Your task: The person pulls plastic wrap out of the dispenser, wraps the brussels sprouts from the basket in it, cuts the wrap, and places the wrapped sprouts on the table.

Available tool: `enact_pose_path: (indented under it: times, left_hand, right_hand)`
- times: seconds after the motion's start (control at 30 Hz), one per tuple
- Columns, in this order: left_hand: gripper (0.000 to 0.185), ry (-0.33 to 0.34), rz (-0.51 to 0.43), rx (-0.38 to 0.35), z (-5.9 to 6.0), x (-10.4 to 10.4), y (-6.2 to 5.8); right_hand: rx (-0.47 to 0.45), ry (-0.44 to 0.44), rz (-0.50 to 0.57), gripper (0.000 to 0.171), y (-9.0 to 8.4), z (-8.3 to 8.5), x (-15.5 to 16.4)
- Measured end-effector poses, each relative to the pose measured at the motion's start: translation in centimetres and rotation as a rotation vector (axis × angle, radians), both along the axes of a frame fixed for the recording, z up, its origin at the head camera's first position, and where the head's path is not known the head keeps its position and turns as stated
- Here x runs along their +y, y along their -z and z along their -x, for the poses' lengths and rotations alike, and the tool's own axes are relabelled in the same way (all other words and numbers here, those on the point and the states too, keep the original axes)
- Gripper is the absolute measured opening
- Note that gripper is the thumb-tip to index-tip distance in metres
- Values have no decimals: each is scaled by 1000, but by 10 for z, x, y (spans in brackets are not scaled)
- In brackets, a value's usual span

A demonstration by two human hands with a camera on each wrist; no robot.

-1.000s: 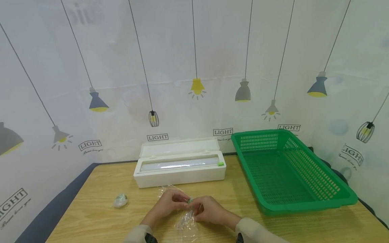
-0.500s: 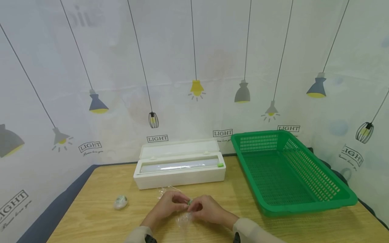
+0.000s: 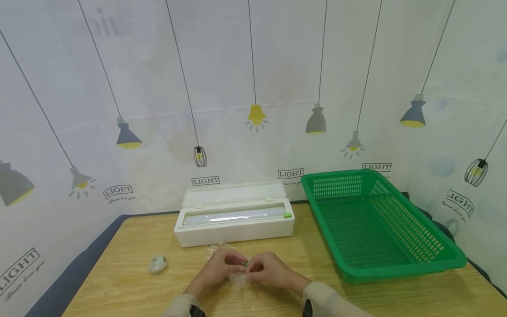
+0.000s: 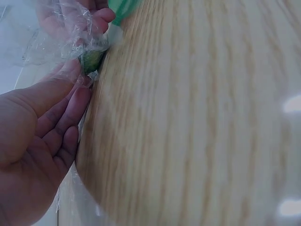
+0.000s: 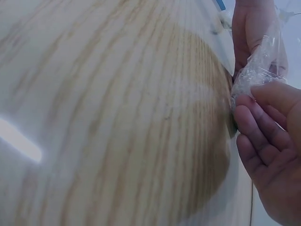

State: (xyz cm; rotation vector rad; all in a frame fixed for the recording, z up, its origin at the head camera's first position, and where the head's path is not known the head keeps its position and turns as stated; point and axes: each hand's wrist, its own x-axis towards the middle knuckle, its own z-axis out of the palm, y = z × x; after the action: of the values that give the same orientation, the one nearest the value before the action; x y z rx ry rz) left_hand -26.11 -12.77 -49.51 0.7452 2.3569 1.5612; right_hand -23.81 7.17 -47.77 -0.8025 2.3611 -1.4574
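Note:
Between both hands is a small rounded green item (image 4: 91, 61), partly covered by clear cling film (image 5: 261, 66) and mostly hidden by fingers in the head view. My left hand (image 3: 222, 265) pinches the wrapped item, thumb against fingers, from the left. From the other side, my right hand (image 3: 271, 270) pinches the film with thumb and curled fingers. Crumpled film bunches up on the near side of the hands. Over to the left on the table lies another film-wrapped bundle (image 3: 158, 263), whitish with some green.
A white cling film dispenser (image 3: 237, 233) stands behind the hands, lid raised, its roll (image 3: 237, 215) and a green slider (image 3: 287, 215) visible. Loose film (image 3: 214, 250) lies before it. A green plastic basket (image 3: 336, 246) takes up the right of the wooden table (image 3: 119, 290).
The film that hung down toward me below the hands has been drawn up into a small bunch at the fingers. My right fingers have closed in slightly; the left hand stays nearly in place.

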Motion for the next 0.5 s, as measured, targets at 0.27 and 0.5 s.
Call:
enact_pose_path:
  times: [0.27, 0.5]
  left_hand:
    - [19, -5, 24, 2, 0, -2, -1]
    - [18, -13, 16, 32, -1, -1, -4]
  right_hand:
    - [-25, -27, 11, 15, 3, 1, 1]
    - [46, 73, 1, 5, 2, -2, -3]
